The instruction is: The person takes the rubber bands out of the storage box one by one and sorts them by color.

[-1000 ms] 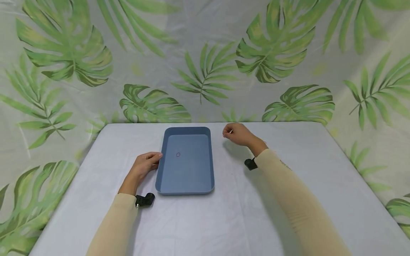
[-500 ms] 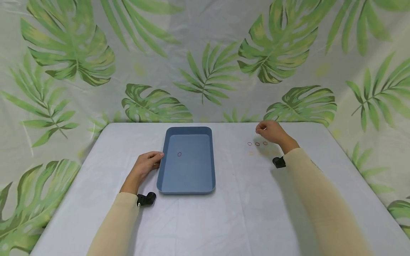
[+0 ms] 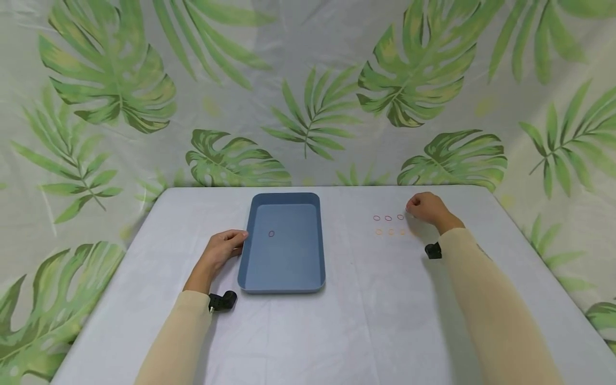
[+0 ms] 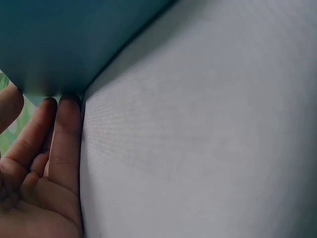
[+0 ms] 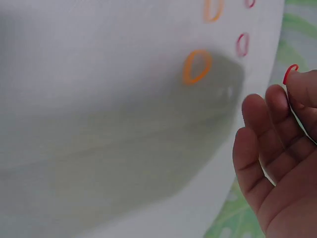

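A blue tray lies mid-table with one small red rubber band inside it. My left hand rests beside the tray's left wall, and its straight fingers touch the tray. To the right lie a row of red bands and a row of orange bands. My right hand sits at the right end of the red row. Its curled fingertips pinch the edge of the last red rubber band. An orange band lies just left of that hand.
The table is covered with a white cloth, and a leaf-print curtain hangs behind it and at both sides. Small black wrist cameras sit at both cuffs.
My right hand has moved from beside the tray's far right corner to the right, uncovering the rows of bands, and now sits at the end of the red row. The left hand has stayed put.
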`<move>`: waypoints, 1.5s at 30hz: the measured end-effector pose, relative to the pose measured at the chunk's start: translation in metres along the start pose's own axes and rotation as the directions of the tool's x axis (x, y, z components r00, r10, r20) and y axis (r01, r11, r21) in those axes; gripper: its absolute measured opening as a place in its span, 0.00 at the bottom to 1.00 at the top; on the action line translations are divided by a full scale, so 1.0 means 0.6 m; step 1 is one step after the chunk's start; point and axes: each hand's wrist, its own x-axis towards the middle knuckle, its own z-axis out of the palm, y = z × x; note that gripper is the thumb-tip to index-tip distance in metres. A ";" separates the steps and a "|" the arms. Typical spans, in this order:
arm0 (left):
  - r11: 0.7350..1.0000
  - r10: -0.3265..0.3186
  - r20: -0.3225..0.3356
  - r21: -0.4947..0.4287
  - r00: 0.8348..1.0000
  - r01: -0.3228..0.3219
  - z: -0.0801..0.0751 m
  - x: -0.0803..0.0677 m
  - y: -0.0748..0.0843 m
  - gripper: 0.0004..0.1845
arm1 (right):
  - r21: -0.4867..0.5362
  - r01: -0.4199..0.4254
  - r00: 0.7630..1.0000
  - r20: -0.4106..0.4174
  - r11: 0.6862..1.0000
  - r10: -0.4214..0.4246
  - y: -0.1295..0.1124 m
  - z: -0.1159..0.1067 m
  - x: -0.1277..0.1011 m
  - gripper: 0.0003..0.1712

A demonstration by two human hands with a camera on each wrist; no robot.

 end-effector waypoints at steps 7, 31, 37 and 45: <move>1.000 -0.003 0.003 -0.001 1.000 0.003 -0.002 0.000 -0.001 0.24 | -0.024 -0.069 0.998 -0.005 0.997 0.069 0.025 0.010 -0.006 0.15; 1.000 -0.007 0.012 -0.017 1.000 0.007 -0.001 0.001 0.000 0.24 | -0.053 -0.045 0.997 -0.059 0.998 0.041 0.025 0.037 0.003 0.14; 1.000 -0.004 0.016 -0.008 1.000 0.004 -0.001 0.002 -0.001 0.25 | -0.049 -0.045 0.997 -0.063 0.998 0.042 0.026 0.036 0.002 0.13; 1.000 -0.007 0.027 -0.002 1.000 0.007 -0.004 0.002 0.000 0.25 | 0.005 -0.069 0.996 -0.059 0.998 0.070 0.018 0.034 0.006 0.14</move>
